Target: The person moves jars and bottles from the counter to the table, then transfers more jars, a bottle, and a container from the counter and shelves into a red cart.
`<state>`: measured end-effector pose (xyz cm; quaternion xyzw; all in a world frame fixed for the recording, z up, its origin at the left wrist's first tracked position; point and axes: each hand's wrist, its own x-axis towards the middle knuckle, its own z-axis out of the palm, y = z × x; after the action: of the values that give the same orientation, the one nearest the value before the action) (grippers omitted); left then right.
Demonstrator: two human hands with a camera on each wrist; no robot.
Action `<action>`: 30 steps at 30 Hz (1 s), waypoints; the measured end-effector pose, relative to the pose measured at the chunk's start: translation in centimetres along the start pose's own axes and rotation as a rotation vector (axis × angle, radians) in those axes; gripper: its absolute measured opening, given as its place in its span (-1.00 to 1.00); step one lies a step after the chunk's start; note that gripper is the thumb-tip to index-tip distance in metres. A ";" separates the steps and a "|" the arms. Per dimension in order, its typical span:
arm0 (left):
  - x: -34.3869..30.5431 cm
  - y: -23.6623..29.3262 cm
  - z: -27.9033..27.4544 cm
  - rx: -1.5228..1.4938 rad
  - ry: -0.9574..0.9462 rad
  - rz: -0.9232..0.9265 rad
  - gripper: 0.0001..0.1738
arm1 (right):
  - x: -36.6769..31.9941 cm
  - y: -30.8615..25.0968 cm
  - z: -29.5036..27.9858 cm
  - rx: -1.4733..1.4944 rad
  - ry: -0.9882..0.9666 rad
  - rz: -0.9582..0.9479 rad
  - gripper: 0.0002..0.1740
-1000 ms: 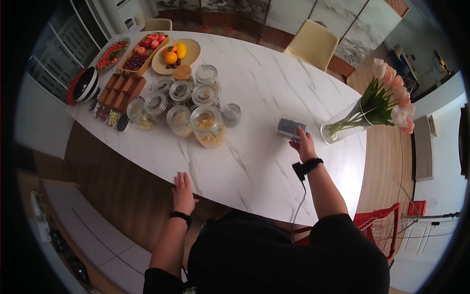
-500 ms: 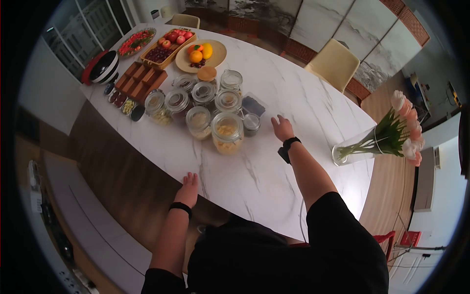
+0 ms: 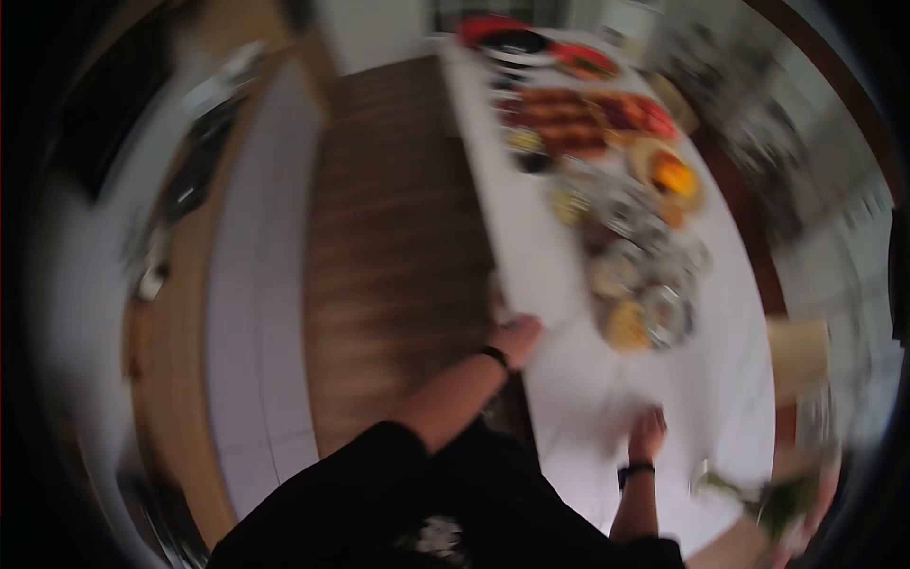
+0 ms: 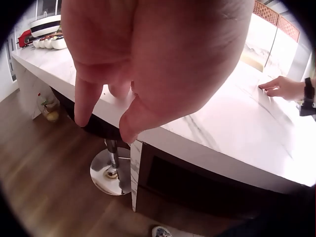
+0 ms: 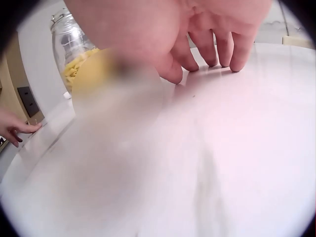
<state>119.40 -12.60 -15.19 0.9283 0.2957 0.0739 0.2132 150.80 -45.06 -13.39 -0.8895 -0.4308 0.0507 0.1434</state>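
My left hand [image 3: 517,341] rests at the table's long edge, its fingers loosely bent and holding nothing. In the left wrist view the fingers of this left hand [image 4: 158,59] reach down at the edge of the marbled white table [image 4: 227,123]. Farther along the tabletop is my right hand [image 3: 647,434], holding nothing. Its fingertips touch the surface in the right wrist view, with the right palm [image 5: 168,29] above. Nearest to the hands stands a clip-top glass jar of yellow pasta [image 5: 79,64], beside other glass jars [image 3: 668,318]. The head view is blurred.
Beyond the jars are a brown compartment tray [image 3: 564,123], a plate with oranges [image 3: 649,156] and a basket of red fruit [image 3: 645,119]. A vase of flowers [image 3: 777,507] is at the near right. A bar stool [image 4: 111,170] stands under the table edge.
The head view has swung left, turning the table in view. Earlier my right hand held a clear box of dark berries; half a second ago it was beside the jars, released.
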 end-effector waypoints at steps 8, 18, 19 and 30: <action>-18.2 -1.5 -7.5 -0.056 -0.221 -0.336 -0.69 | -2.8 1.6 4.7 -0.547 0.121 -0.337 -0.47; -76.0 -2.2 2.2 0.050 -0.030 -2.173 -0.44 | -2.6 -7.6 6.4 -0.553 0.219 -0.499 -0.41; -79.5 0.6 -0.2 0.073 0.050 -2.253 -0.42 | -2.9 -9.6 6.5 -0.517 0.196 -0.514 -0.41; -104.8 17.7 2.6 0.195 0.712 -2.748 -0.21 | -9.1 -28.0 8.0 -0.266 -0.008 -0.702 -0.37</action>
<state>43.89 -87.37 -10.94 -0.1491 0.9881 0.0169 -0.0340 122.36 -33.98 -12.94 -0.6984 -0.7128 -0.0546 0.0335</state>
